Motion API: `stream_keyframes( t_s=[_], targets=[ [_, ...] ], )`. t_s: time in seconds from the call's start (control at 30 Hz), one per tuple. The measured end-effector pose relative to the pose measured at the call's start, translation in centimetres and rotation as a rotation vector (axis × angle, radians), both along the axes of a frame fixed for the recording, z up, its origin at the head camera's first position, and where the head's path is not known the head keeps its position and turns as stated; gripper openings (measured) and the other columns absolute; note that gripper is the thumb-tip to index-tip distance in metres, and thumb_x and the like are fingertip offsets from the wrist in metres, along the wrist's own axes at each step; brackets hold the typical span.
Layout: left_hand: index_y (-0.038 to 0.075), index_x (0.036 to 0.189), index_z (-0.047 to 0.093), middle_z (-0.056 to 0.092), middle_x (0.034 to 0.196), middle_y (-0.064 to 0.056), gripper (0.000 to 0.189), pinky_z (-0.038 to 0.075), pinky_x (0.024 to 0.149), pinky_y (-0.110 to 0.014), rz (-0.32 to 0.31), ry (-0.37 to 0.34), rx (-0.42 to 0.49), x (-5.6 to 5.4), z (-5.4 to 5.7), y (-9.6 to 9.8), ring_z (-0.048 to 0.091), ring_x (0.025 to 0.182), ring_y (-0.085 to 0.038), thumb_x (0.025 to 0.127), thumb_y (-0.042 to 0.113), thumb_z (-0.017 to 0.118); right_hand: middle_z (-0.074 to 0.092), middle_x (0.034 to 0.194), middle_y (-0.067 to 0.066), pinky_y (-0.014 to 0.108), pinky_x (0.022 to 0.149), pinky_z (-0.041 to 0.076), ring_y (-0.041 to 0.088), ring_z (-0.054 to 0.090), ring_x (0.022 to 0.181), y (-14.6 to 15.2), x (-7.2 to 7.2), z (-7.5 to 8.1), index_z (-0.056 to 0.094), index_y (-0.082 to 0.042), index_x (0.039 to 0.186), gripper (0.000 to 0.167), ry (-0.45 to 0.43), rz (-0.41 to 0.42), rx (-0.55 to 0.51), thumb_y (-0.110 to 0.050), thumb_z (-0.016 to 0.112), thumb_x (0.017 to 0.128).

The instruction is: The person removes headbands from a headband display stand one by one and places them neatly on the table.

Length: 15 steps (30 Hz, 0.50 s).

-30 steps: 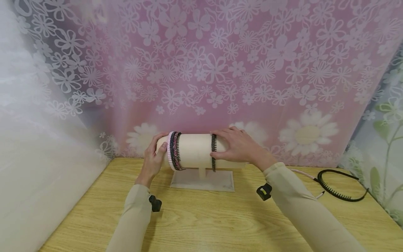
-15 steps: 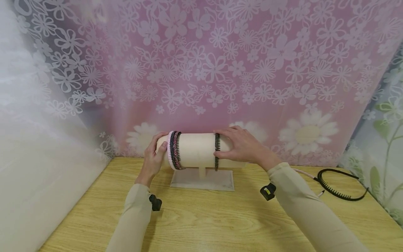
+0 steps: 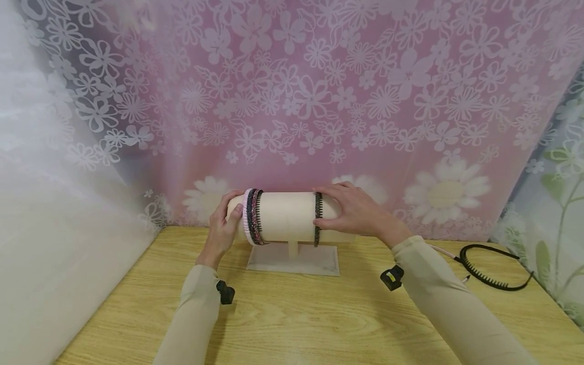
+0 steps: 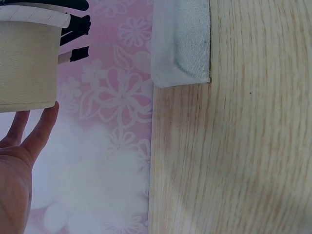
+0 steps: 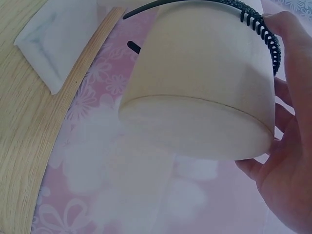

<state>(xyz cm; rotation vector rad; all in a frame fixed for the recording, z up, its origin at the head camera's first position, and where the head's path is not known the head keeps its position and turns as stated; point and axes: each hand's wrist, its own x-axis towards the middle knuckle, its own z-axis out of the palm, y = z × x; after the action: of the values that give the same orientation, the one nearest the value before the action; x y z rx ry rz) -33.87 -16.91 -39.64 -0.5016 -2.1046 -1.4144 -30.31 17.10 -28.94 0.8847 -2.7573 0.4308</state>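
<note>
A cream, padded cylinder, the roll of a headband display stand [image 3: 287, 215], lies level above its pale base [image 3: 292, 263]. My left hand [image 3: 221, 233] grips the roll's left end, thumb in front and fingers behind. Beside it sit several headbands close together, among them a white ribbed one [image 3: 247, 218] and a glittery pink-and-dark one [image 3: 256, 215]. Toward the roll's right end, my right hand [image 3: 356, 213] holds a dark glittery toothed headband [image 3: 318, 223] with thumb and fingers. In the right wrist view, this headband [image 5: 267, 36] curves over the roll and its tip pokes out free.
On the wooden table [image 3: 292, 319], a black toothed headband [image 3: 493, 286] lies at the right. Part of a pink headband [image 3: 442, 251] lies near it, partly hidden by my right sleeve. A pink floral curtain [image 3: 292, 101] hangs close behind the stand.
My right hand has slid the dark glittery headband a little to the right along the roll. The left hand and the headbands beside it have stayed in place.
</note>
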Motion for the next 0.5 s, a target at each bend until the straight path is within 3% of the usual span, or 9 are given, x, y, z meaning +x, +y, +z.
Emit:
stream_keyframes(
  t_s=[0.5],
  targets=[
    [0.031,0.139,0.058,0.064,0.138,-0.005,0.036,0.058,0.075,-0.034,-0.006,-0.008,0.013,0.05,-0.01,-0.08,0.066,0.1,-0.024,0.103,0.035,0.052,0.05,0.157,0.009,0.063,0.118,0.032,0.037,0.043,0.144,0.16,0.15,0.01,0.047,-0.022,0.154,0.08,-0.004,-0.008,0.003,-0.058,0.073,0.087]
  ],
)
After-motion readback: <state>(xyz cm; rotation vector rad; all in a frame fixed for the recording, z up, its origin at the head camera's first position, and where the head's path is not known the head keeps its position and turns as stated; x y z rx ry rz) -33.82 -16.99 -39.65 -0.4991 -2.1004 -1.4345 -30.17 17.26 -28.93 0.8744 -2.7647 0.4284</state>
